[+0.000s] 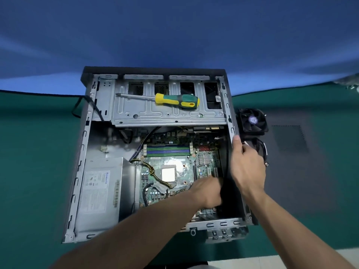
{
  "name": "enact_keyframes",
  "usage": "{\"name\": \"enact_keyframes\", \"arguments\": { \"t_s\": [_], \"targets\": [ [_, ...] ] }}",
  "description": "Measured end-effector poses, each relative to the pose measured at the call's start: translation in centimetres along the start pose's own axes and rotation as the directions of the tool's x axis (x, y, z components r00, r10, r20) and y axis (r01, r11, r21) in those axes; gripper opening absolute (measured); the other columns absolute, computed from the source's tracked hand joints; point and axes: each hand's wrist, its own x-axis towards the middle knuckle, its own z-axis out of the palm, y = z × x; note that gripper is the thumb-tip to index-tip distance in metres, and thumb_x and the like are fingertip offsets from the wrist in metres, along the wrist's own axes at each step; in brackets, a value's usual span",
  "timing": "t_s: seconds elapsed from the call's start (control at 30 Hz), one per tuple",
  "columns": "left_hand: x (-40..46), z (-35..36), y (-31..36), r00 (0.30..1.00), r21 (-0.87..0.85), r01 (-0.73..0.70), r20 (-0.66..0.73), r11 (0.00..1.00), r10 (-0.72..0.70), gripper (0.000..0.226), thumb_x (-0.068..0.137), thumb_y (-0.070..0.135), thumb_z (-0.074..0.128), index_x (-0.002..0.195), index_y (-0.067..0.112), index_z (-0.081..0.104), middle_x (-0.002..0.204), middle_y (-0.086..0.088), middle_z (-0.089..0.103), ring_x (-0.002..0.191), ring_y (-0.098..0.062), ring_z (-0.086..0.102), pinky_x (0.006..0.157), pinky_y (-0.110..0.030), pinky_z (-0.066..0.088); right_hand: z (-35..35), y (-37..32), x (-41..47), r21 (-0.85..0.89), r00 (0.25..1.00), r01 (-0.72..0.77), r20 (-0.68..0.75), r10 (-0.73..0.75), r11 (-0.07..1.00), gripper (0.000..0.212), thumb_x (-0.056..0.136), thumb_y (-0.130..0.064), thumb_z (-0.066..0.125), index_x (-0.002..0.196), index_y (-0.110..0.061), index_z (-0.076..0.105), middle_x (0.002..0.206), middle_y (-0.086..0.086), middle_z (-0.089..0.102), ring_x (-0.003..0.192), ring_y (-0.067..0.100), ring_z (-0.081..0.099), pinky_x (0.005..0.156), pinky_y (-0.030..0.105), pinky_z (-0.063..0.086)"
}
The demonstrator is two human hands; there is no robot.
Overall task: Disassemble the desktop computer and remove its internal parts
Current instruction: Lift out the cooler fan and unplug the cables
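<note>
One desktop computer case lies open on its side on a green table surface, with a blue backdrop behind. One black cable loops over the case's left wall near the far corner.

Inside, left to right: one silver power supply fills the near-left corner, set against the left wall. One motherboard occupies the centre and right, with one bare processor at its middle and one bank of memory slots beyond it. One yellow-and-black wire bundle runs from the power supply side across the board. One metal drive cage spans the far end; one screwdriver with a yellow-and-green handle lies on it, tip pointing left.

The left hand reaches into the near-right corner of the case, fingers curled against a black part by the right wall; whether it actually grips that part cannot be told. The right hand rests on the right wall's top edge, thumb on the rim, fingers curled outside; what they hold, if anything, cannot be told.

One black cooler fan sits outside, just beside the right wall. One dark side panel lies flat further right.

Open room: green table left of the case and along the near edge.
</note>
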Motion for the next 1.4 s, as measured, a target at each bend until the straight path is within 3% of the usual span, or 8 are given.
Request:
{"name": "enact_keyframes", "arguments": {
  "t_s": [0.13, 0.37, 0.63, 0.83, 0.97, 1.13, 1.27, 1.4],
  "targets": [
    [0.4, 0.4, 0.0, 0.999, 0.003, 0.008, -0.047, 1.000, -0.008, 0.011, 0.084, 0.007, 0.057, 0.074, 0.011, 0.054, 0.067, -0.002, 0.053, 0.057, -0.015, 0.051, 0.047, -0.019, 0.037, -0.1, -0.3, -0.1, -0.028, 1.000, 0.004, 0.004, -0.004, 1.000, 0.060, 0.097, -0.055, 0.024, 0.101, -0.010, 0.063, 0.101, 0.017, 0.064, 0.093, 0.036, 0.054, 0.079, 0.040, 0.038],
    [0.6, 0.5, 0.6, 0.990, 0.170, -0.100, -0.079, 0.980, 0.115, 0.033, 0.081, 0.005, 0.058, 0.058, 0.016, 0.038, 0.057, -0.002, 0.045, 0.061, -0.023, 0.052, 0.060, -0.024, 0.041, -0.1, 0.0, -0.1, 0.039, 0.999, -0.039, 0.005, 0.039, 0.998, 0.051, 0.094, -0.059, 0.028, 0.075, -0.020, 0.054, 0.065, -0.005, 0.044, 0.074, 0.025, 0.043, 0.072, 0.034, 0.032],
    [0.5, 0.3, 0.8, 0.987, 0.135, -0.150, -0.031, 0.979, 0.156, 0.008, 0.080, 0.002, 0.059, 0.073, 0.006, 0.056, 0.067, -0.010, 0.055, 0.061, -0.024, 0.052, 0.057, -0.024, 0.041, -0.1, 0.1, 0.0, 0.011, 1.000, -0.024, 0.013, 0.024, 1.000, 0.062, 0.093, -0.061, 0.024, 0.085, -0.012, 0.061, 0.077, 0.004, 0.052, 0.077, 0.028, 0.045, 0.072, 0.036, 0.034],
    [0.0, 0.3, 0.6, 0.987, 0.003, -0.161, -0.022, 0.987, 0.161, 0.021, 0.086, 0.018, 0.061, 0.068, 0.010, 0.054, 0.058, -0.003, 0.054, 0.045, -0.008, 0.047, 0.043, -0.017, 0.036, -0.2, 0.0, -0.1, -0.003, 1.000, -0.024, 0.020, 0.024, 1.000, 0.062, 0.094, -0.061, 0.024, 0.091, -0.012, 0.062, 0.080, 0.004, 0.050, 0.079, 0.027, 0.043, 0.072, 0.036, 0.033],
    [0.2, -0.9, -0.3, 0.999, -0.122, -0.027, 0.018, 0.992, 0.029, 0.017, 0.082, 0.021, 0.062, 0.083, 0.005, 0.064, 0.077, -0.013, 0.066, 0.068, -0.026, 0.063, 0.060, -0.032, 0.054, -0.2, -0.1, -0.3, 0.001, 1.000, -0.015, 0.010, 0.015, 1.000, 0.062, 0.095, -0.060, 0.024, 0.092, -0.012, 0.062, 0.080, 0.005, 0.050, 0.076, 0.027, 0.043, 0.071, 0.035, 0.033],
    [-0.9, -3.3, -1.1, 0.996, -0.558, 0.076, 0.084, 0.827, -0.035, 0.006, 0.083, 0.009, 0.056, 0.089, 0.010, 0.057, 0.070, -0.008, 0.061, 0.051, -0.021, 0.052, 0.048, -0.030, 0.042, -0.1, -0.1, -0.1, 0.013, 1.000, 0.007, 0.007, -0.007, 1.000, 0.062, 0.095, -0.059, 0.023, 0.095, -0.013, 0.064, 0.086, 0.007, 0.059, 0.080, 0.027, 0.046, 0.072, 0.036, 0.035],
    [-0.6, -3.5, -1.6, 0.959, -0.401, 0.050, -0.236, 0.915, -0.156, 0.012, 0.088, 0.011, 0.051, 0.087, 0.018, 0.061, 0.079, 0.005, 0.060, 0.071, -0.013, 0.055, 0.068, -0.027, 0.045, -0.2, -0.1, -0.2, 0.030, 1.000, -0.019, 0.001, 0.019, 0.999, 0.062, 0.096, -0.058, 0.018, 0.084, -0.014, 0.059, 0.075, 0.001, 0.051, 0.079, 0.029, 0.047, 0.072, 0.036, 0.035],
    [1.2, -4.3, -1.6, 0.837, -0.206, 0.011, -0.534, 0.978, -0.122, 0.025, 0.093, 0.017, 0.050, 0.116, 0.014, 0.058, 0.095, 0.001, 0.061, 0.085, -0.015, 0.054, 0.083, -0.035, 0.048, -0.3, -0.3, -0.1, 0.054, 0.997, -0.080, -0.012, 0.081, 0.995, 0.059, 0.098, -0.054, 0.016, 0.078, -0.014, 0.055, 0.069, -0.003, 0.045, 0.077, 0.027, 0.046, 0.072, 0.035, 0.033]
  ]
}}
